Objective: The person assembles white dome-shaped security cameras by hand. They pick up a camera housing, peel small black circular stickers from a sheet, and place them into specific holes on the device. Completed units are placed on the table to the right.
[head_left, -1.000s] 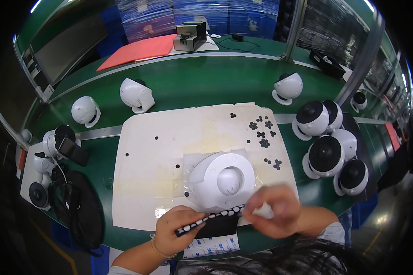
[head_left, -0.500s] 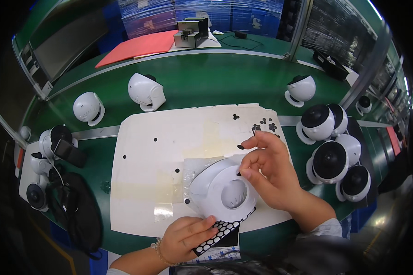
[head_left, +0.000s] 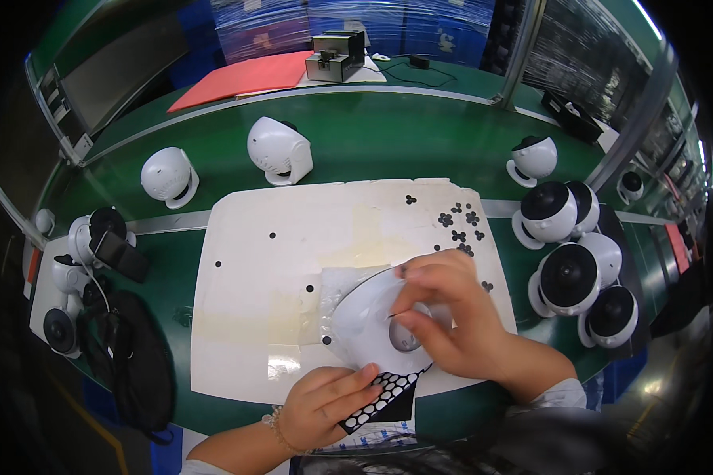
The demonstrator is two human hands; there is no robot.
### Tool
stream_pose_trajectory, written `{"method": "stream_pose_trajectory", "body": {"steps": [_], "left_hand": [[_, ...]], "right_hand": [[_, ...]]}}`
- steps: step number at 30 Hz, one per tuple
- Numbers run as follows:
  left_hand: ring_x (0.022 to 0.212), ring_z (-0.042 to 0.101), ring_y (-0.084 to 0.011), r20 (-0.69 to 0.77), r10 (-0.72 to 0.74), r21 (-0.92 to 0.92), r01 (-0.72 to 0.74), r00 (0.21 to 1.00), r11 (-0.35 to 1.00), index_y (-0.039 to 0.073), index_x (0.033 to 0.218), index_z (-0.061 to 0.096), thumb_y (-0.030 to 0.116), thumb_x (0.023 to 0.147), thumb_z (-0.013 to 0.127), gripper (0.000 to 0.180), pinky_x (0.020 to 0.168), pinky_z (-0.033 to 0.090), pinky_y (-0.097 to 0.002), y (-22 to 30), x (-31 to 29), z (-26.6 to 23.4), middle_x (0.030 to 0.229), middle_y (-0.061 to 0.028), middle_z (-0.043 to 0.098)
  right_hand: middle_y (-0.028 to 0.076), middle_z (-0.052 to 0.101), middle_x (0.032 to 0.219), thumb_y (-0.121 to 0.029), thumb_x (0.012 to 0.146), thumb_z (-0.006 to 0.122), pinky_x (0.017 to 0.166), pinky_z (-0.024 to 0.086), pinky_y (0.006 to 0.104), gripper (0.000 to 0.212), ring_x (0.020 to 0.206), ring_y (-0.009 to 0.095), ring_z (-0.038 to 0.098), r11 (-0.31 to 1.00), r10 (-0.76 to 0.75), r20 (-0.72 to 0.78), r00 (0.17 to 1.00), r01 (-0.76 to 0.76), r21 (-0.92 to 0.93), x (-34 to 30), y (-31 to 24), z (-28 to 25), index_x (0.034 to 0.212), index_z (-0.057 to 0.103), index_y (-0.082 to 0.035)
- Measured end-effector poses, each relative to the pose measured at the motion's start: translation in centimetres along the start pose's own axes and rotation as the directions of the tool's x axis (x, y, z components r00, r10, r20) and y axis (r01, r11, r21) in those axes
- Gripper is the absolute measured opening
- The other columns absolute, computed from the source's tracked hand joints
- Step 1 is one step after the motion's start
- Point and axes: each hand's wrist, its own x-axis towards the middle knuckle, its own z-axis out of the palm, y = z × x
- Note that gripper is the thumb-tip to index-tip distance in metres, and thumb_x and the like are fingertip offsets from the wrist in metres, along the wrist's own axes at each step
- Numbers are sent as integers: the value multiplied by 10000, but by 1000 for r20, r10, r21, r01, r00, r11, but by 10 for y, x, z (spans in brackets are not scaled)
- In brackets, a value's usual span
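A white rounded camera housing (head_left: 356, 317) lies on a clear plastic-wrapped pad (head_left: 333, 289), its round base with a central recess facing up. My right hand (head_left: 459, 317) is over that base, thumb and finger pinching a small black round pad (head_left: 391, 316) close to the surface. Another dark spot shows at a fingertip above it. My left hand (head_left: 325, 404) is closed around a black sheet with rows of white dots (head_left: 384, 396), one fingertip against the housing's near edge. Its thumb is hidden.
White cardboard (head_left: 245, 317) with scattered black dots covers the bench. Several black-and-white cameras (head_left: 570, 273) stand at right. Others stand on the green strip behind, including one white camera (head_left: 280, 150). At left are a corded black device (head_left: 120, 257) and black bag (head_left: 146, 356). A metal box (head_left: 335, 57) sits beyond.
My right hand has moved left and down, bringing the black pad over the housing's base. The cameras on the green strip have shifted right. My left hand keeps its hold.
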Motion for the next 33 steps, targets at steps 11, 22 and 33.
{"method": "stream_pose_trajectory", "body": {"steps": [11, 22, 33], "left_hand": [[787, 564, -244, -10, 7, -19, -7, 1000, 1000, 1, 989, 581, -71, 523, 584, 471, 660, 472, -318, -1, -1, 2, 1195, -108, 508], [802, 573, -252, 38, -12, 22, 11, 999, 1000, 35, 980, 599, -29, 546, 633, 440, 672, 478, -328, -1, -2, -1, 1191, -111, 509], [828, 566, -271, -22, -33, -8, 33, 999, 999, 18, 953, 595, -34, 582, 630, 377, 753, 476, -368, 1, 0, 3, 1176, -122, 518]], "right_hand": [[29, 566, 802, 51, 716, 540, 867, 300, 381, 463, 876, 232, 512, 977, 153, 59, 986, -160, 142, -6, 0, 16, 1142, 383, -39], [26, 585, 932, -21, 678, 626, 907, 276, 400, 326, 1045, 231, 491, 860, -149, 93, 984, 176, -479, -13, -12, 10, 991, 556, -84], [183, 245, 1371, -127, 781, 596, 1008, 120, 457, 55, 1292, 413, 96, 967, 253, 177, 951, -255, -16, -51, -16, 0, 828, 590, -100]]}}
